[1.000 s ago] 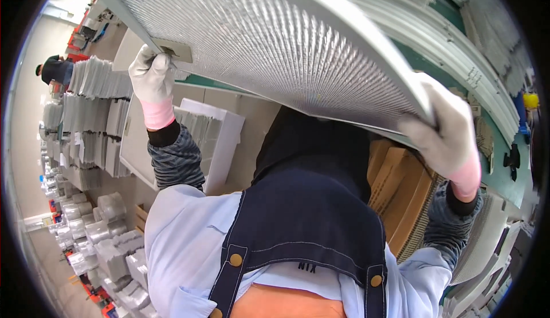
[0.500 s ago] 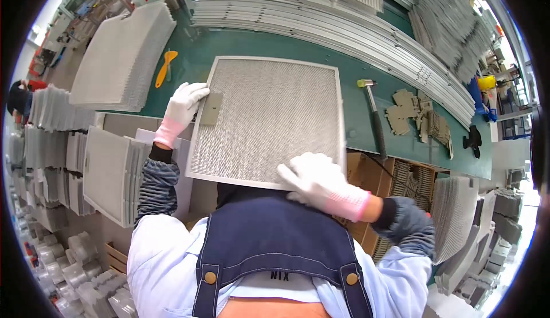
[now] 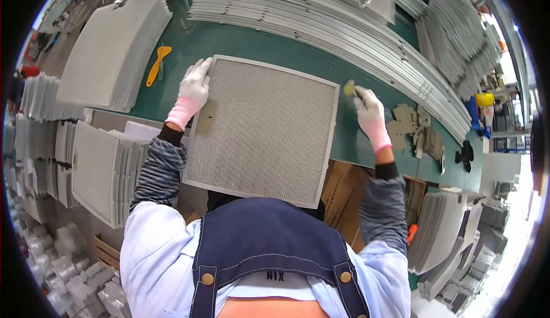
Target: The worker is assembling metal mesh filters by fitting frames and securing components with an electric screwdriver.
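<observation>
A flat square mesh filter panel (image 3: 263, 129) with a thin metal frame lies before me, its near edge reaching past the table edge toward my apron. My left hand (image 3: 195, 83), in a white glove with a pink cuff, grips the panel's far left corner. Beside that hand, a small greyish plate (image 3: 206, 117) shows at the panel's left side. To the right of the panel, my gloved right hand (image 3: 370, 112) is closed around a hammer (image 3: 349, 88). The hammer's yellowish head pokes out beyond the fingers, while most of its handle is hidden by the hand and sleeve.
Long metal frame strips (image 3: 321, 17) are stacked along the table's far side. A pile of panels (image 3: 112, 52) stands at left, near an orange scraper (image 3: 157, 66). Flat greyish plates (image 3: 418, 126) lie at right, by a black object (image 3: 464, 156). Cardboard boxes (image 3: 344, 195) sit under the table edge.
My right hand has left the panel's near edge, moved up and right, and taken hold of the hammer. The panel is turned slightly clockwise; my left hand stays at its left side.
</observation>
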Demonstrator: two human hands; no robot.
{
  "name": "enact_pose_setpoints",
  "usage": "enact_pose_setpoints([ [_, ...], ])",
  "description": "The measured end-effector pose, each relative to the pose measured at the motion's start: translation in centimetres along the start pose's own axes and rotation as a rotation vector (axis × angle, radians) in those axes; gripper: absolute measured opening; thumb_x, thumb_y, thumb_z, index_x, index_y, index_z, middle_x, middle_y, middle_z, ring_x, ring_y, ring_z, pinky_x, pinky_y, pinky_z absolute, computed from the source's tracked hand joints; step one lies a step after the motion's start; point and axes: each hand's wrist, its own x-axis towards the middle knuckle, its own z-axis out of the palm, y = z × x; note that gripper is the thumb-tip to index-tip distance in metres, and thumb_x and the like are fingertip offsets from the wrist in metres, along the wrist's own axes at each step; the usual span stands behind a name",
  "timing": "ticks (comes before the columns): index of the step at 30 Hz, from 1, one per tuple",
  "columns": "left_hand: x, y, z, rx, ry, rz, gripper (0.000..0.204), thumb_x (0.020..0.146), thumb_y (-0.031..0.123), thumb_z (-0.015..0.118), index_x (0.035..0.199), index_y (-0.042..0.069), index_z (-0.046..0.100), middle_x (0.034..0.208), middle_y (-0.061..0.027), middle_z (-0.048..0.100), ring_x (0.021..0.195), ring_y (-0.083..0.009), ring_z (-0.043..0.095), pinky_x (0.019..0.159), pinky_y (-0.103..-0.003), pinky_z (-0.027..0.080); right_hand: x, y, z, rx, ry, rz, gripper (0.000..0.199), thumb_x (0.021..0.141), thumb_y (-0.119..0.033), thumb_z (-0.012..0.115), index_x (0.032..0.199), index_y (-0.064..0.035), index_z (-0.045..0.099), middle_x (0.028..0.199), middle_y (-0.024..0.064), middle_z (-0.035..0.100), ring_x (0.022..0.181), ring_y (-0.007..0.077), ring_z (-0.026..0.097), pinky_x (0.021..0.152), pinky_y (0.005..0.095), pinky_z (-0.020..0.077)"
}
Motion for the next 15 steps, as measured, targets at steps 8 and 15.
enact_pose_setpoints([
  [8,0.6,1.6,-0.3,0.020,0.033,0.156,0.046,0.085,0.000,0.049,0.132,0.001,0.051,0.125,-0.0233,0.057,0.121,-0.0368,0.052,0.107,-0.043,0.038,4.5,-4.6,4.7,-0.433,-0.345,-0.365,0.026,0.085,-0.015,0.062,0.111,-0.0144,0.059,0.085,0.0047,0.056,0.070,0.0268,0.064,0.057,0.0387,0.0534],
  [15,0.9,2.7,0.4,0.046,0.044,0.111,0.051,0.081,0.000,0.050,0.132,-0.002,0.050,0.125,-0.0216,0.058,0.121,-0.0349,0.053,0.109,-0.044,0.036,13.7,-15.9,17.1,-0.311,-0.414,-0.615,0.021,0.090,-0.020,0.056,0.110,-0.0129,0.057,0.086,0.0077,0.058,0.068,0.0299,0.065,0.057,0.0410,0.0531],
])
